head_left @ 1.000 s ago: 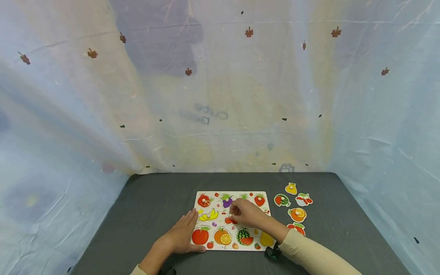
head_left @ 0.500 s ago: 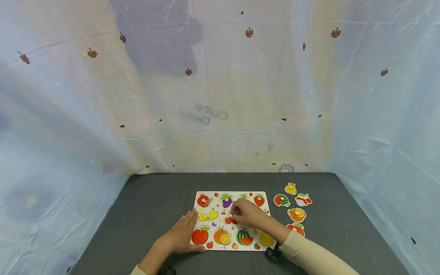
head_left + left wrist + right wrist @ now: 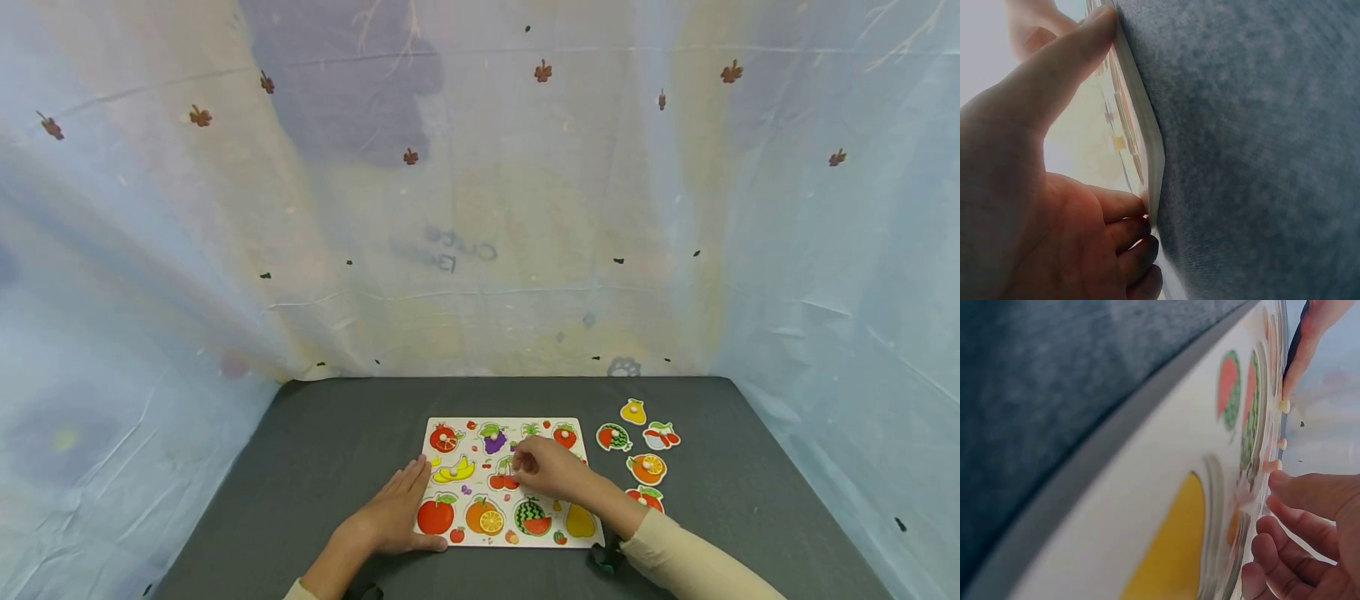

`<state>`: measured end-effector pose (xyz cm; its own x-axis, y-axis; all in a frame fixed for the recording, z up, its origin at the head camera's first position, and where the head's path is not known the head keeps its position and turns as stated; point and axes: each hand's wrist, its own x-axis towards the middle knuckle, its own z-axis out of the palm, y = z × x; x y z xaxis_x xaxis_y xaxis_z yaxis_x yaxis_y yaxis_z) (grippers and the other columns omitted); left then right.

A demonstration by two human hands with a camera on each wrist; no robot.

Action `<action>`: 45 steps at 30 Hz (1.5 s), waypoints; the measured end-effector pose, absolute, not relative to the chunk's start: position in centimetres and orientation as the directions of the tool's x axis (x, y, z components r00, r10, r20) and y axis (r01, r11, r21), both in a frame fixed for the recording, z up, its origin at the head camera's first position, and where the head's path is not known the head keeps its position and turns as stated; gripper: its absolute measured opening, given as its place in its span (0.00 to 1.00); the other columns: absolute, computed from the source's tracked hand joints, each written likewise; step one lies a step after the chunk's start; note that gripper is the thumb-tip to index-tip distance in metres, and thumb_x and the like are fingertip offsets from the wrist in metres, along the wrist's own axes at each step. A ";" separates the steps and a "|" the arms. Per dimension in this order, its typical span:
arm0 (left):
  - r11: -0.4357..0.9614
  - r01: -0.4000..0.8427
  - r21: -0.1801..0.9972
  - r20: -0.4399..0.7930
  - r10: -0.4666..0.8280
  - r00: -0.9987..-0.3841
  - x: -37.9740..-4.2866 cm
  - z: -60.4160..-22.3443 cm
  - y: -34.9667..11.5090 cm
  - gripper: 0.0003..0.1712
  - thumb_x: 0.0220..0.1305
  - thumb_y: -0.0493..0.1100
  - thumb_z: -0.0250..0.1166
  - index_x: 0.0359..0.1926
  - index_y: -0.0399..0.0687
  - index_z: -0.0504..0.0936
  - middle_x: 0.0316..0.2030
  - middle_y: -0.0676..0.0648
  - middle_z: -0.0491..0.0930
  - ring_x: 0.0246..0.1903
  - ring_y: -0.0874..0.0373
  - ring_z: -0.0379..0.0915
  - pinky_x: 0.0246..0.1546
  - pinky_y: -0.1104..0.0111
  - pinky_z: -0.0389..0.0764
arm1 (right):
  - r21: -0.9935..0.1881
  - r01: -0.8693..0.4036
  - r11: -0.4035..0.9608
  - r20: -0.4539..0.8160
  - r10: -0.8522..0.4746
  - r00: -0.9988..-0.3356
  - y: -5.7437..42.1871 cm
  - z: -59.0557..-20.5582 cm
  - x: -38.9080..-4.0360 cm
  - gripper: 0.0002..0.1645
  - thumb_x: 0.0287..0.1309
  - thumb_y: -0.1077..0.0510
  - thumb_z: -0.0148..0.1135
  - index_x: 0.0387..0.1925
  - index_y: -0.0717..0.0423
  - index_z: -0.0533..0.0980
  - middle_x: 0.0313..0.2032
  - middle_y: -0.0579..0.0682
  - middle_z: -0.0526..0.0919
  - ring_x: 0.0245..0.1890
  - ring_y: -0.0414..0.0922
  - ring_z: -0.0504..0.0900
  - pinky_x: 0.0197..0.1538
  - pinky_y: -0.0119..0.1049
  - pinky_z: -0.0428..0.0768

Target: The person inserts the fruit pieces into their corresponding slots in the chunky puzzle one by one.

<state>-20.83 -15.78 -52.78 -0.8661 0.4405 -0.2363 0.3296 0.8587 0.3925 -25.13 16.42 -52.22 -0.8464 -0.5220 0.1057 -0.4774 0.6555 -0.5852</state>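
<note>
Puzzle board (image 3: 525, 542) on table (image 3: 352, 442), loose pieces (image 3: 647, 469) right.

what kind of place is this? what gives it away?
Probably a makeshift tabletop booth for recording: printed sheeting hangs behind and along both sides of a dark tabletop, where a fruit puzzle board and loose fruit pieces lie.

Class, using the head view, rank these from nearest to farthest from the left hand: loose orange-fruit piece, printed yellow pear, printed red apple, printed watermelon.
1. Printed red apple: beside the left hand, bottom-left corner of the board.
2. Printed watermelon: bottom row, right of centre.
3. Printed yellow pear: bottom-right corner.
4. Loose orange-fruit piece: on the table, right of the board.
</note>
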 end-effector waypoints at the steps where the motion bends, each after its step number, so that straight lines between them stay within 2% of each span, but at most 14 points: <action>1: 0.859 0.331 0.390 -0.236 0.441 -0.866 -20.8 -52.8 -15.8 0.75 0.52 0.69 0.81 0.83 0.30 0.52 0.84 0.34 0.50 0.83 0.38 0.48 0.82 0.43 0.52 | -0.587 -0.481 0.651 0.111 -0.523 -0.845 16.6 -52.2 -25.1 0.07 0.65 0.61 0.75 0.35 0.51 0.82 0.30 0.39 0.76 0.30 0.37 0.73 0.35 0.31 0.77; 9: 0.858 0.334 0.390 -0.233 0.443 -0.866 -20.8 -52.7 -15.7 0.75 0.52 0.69 0.81 0.83 0.30 0.52 0.84 0.33 0.51 0.82 0.38 0.48 0.82 0.43 0.52 | -0.614 -0.455 0.644 0.114 -0.498 -0.859 17.9 -51.8 -24.7 0.06 0.67 0.61 0.74 0.36 0.52 0.82 0.30 0.39 0.77 0.29 0.37 0.73 0.34 0.32 0.77; 18: 0.862 0.335 0.381 -0.236 0.441 -0.866 -20.8 -52.7 -15.7 0.75 0.53 0.70 0.81 0.83 0.30 0.52 0.84 0.33 0.51 0.82 0.38 0.48 0.82 0.44 0.52 | -0.585 -0.426 0.690 0.130 -0.438 -0.889 19.8 -51.7 -24.7 0.06 0.68 0.58 0.74 0.37 0.49 0.82 0.30 0.39 0.77 0.30 0.37 0.73 0.34 0.31 0.77; 28: 0.861 0.333 0.384 -0.243 0.442 -0.863 -20.9 -52.7 -15.7 0.75 0.52 0.69 0.81 0.83 0.30 0.53 0.84 0.34 0.51 0.83 0.38 0.48 0.82 0.43 0.53 | -0.613 -0.377 0.694 0.170 -0.351 -0.921 21.6 -51.1 -24.6 0.06 0.65 0.61 0.76 0.37 0.54 0.83 0.31 0.42 0.77 0.30 0.37 0.73 0.34 0.32 0.77; 38: 0.859 0.331 0.391 -0.237 0.441 -0.865 -20.9 -52.7 -15.7 0.75 0.52 0.70 0.81 0.83 0.30 0.53 0.84 0.34 0.51 0.83 0.38 0.47 0.82 0.44 0.52 | -0.616 -0.353 0.704 0.204 -0.290 -0.935 24.2 -51.6 -24.8 0.06 0.66 0.61 0.75 0.38 0.53 0.83 0.31 0.43 0.76 0.28 0.38 0.72 0.31 0.32 0.75; 45: 0.847 0.346 0.403 -0.219 0.457 -0.862 -20.7 -52.8 -15.8 0.75 0.53 0.70 0.81 0.83 0.29 0.52 0.84 0.32 0.50 0.83 0.37 0.47 0.82 0.43 0.52 | -0.612 -0.281 0.739 0.193 -0.205 -0.960 26.0 -51.5 -24.9 0.06 0.65 0.62 0.75 0.39 0.54 0.83 0.32 0.44 0.77 0.32 0.40 0.74 0.35 0.33 0.76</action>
<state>-20.68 -15.83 -52.79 -0.8622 0.4567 -0.2191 0.3465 0.8472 0.4027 -24.86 26.04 -51.46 -0.9595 -0.2048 0.1932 -0.2810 0.7391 -0.6121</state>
